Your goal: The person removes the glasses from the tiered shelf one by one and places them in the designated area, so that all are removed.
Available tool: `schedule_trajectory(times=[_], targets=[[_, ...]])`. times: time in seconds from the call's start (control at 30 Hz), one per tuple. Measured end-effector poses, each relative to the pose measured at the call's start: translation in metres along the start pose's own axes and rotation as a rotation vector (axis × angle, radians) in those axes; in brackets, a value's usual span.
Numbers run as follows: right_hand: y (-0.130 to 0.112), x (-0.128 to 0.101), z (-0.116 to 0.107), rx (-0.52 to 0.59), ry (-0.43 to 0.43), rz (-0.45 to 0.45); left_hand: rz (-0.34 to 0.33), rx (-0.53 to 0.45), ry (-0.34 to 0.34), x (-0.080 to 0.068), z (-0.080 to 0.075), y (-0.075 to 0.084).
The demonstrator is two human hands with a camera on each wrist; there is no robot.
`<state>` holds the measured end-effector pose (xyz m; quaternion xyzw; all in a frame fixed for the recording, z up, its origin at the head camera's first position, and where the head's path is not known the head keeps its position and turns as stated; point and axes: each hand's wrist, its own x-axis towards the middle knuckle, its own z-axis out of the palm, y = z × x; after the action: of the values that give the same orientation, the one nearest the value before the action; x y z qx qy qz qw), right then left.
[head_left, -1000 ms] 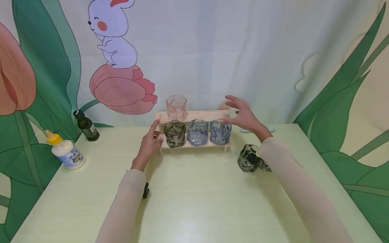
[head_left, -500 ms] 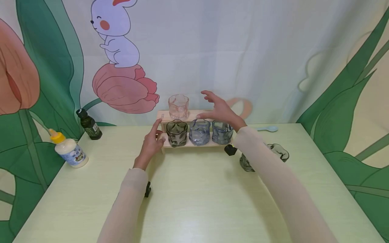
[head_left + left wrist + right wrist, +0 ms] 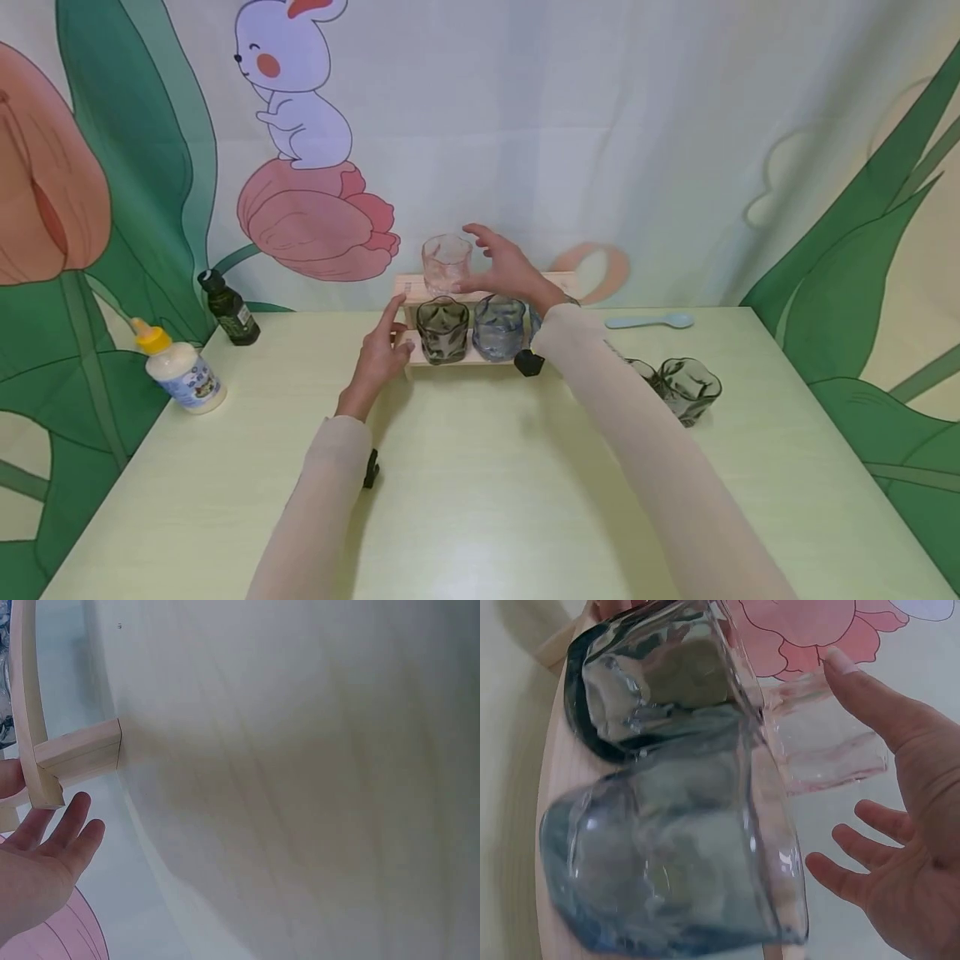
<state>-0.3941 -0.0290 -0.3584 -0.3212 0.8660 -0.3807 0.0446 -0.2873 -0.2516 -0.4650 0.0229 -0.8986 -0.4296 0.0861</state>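
Reaching with spread fingers, the empty right hand [image 3: 504,268] could knock the pale pink wavy glass tumbler [image 3: 446,263] off the small two-tier wooden rack [image 3: 408,287], which the flat, empty left hand [image 3: 381,360] touches at its left end.

The right forearm [image 3: 600,367] hides the third rack glass at the blue glass's [image 3: 497,327] three o'clock, and part of a grey glass [image 3: 643,371] on the table.
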Motion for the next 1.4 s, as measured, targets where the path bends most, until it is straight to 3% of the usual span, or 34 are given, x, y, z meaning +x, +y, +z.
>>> schedule_trajectory(times=[0.6, 1.4], targets=[[-0.016, 0.027, 0.033, 0.029, 0.063, 0.057, -0.012, 0.005, 0.011, 0.002, 0.002, -0.001], [-0.013, 0.031, 0.041, 0.029, 0.125, 0.084, 0.009, 0.014, 0.023, 0.001, 0.000, -0.001]])
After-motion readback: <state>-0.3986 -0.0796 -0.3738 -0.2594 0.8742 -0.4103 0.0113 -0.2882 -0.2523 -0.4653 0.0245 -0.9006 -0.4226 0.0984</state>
